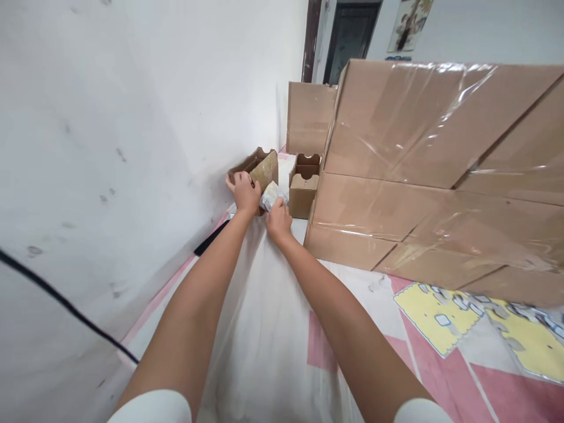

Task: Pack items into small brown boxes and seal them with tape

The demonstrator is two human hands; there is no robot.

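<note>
My left hand point(247, 194) grips a small open cardboard box point(265, 170) at its near side, with the fingers over the rim. The box is tilted and rests close to the white wall. In my right hand point(279, 220) is a crumpled whitish plastic packet point(271, 192), pinched just in front of the box; what the packet contains I cannot make out. A second open cardboard box point(303, 197) with notched edges stands upright to the right of both hands. Its inside is mostly hidden by the front panel.
Large cardboard cartons point(388, 176) wrapped in clear film form a tall barrier on the right. A white wall point(132, 117) runs along the left. A black flat object point(210, 238) lies at its foot, and a black cable point(66, 302) hangs nearer. Pink and yellow patterned cloth point(440, 317) covers the surface.
</note>
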